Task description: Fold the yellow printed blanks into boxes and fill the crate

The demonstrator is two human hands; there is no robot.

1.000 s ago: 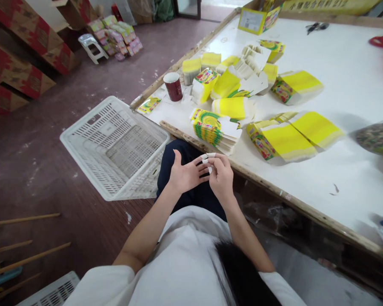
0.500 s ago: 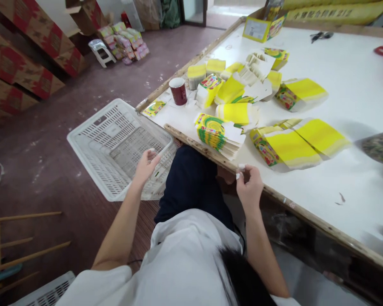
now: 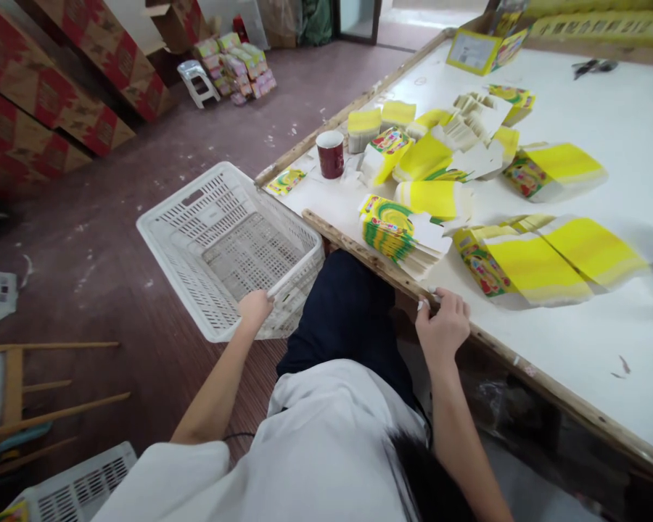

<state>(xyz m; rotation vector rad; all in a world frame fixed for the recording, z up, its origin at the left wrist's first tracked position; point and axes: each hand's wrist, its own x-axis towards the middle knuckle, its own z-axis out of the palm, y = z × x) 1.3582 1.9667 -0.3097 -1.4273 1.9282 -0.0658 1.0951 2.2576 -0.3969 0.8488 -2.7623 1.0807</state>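
My left hand [image 3: 255, 308] is closed around the near rim of a white plastic crate [image 3: 188, 290], which stands tilted beside the table and has nothing visible in it. At the wooden table edge [image 3: 370, 254], my right hand [image 3: 443, 319] has its fingers curled over the strip, with thumb and forefinger close together. Just beyond that hand lies a fanned stack of yellow-green printed cartons [image 3: 392, 228], flat and unfolded. To its right are more flat yellow cartons [image 3: 538, 261] in bundles.
A dark red mug [image 3: 330, 156] and a small yellow packet [image 3: 286, 181] sit near the table's left corner. Further back lie more carton stacks [image 3: 424, 156] and black scissors [image 3: 593, 67]. On the floor are a white stool [image 3: 197, 83], big cardboard boxes [image 3: 59, 80] and a wooden-legged seat [image 3: 15, 384].
My left hand has closed on the crate's rim, where before it hovered over it with fingers apart. My right hand has settled onto the table edge. The view has swung left.
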